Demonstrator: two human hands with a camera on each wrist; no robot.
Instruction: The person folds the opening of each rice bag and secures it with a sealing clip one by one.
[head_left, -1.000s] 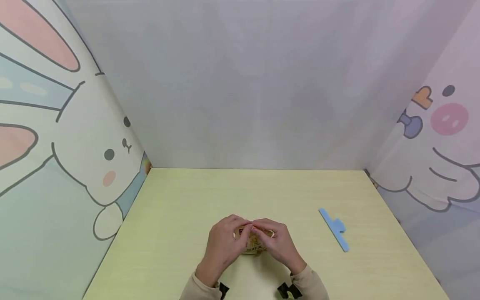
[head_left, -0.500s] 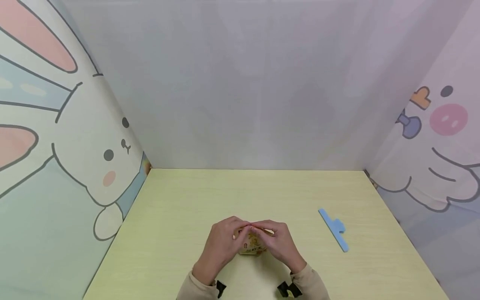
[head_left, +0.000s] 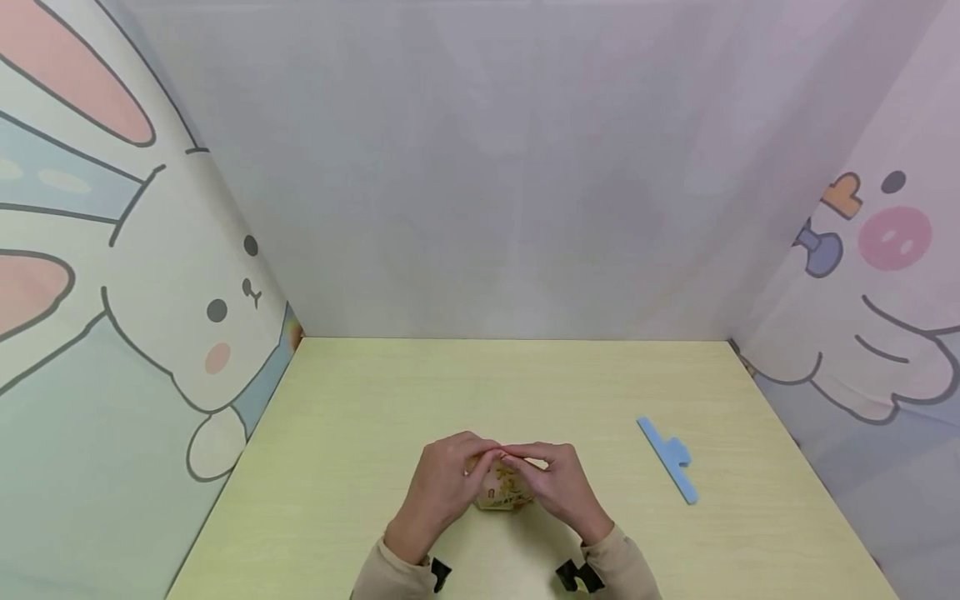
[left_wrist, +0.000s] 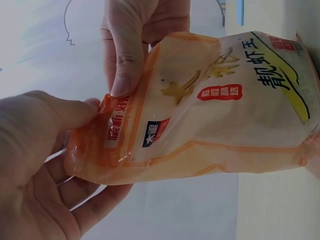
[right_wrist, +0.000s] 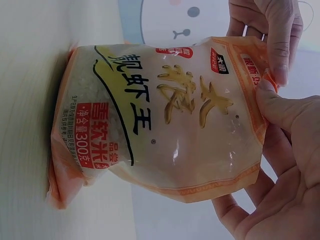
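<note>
A small plastic bag of rice (right_wrist: 175, 110), pale with orange borders and printed characters, stands upright on the table, base down. In the head view my two hands largely cover it. My left hand (head_left: 444, 479) pinches its top edge from the left, thumb on the near side and fingers behind. From the right, my right hand (head_left: 558, 479) pinches the same top edge, the two hands' fingertips meeting at the middle. In the left wrist view the orange top strip (left_wrist: 95, 140) is bunched where the thumbs press. White grains show through the lower part of the bag.
A light blue bag clip (head_left: 669, 460) lies on the table to the right of my hands. The pale wooden table (head_left: 360, 400) is bounded by a plain back curtain (head_left: 510, 167) and cartoon-printed side curtains (head_left: 150, 400).
My hands have stayed on the bag's top edge, with small shifts of the fingers. A little more of the bag's printed front shows between the hands. The blue clip has not moved.
</note>
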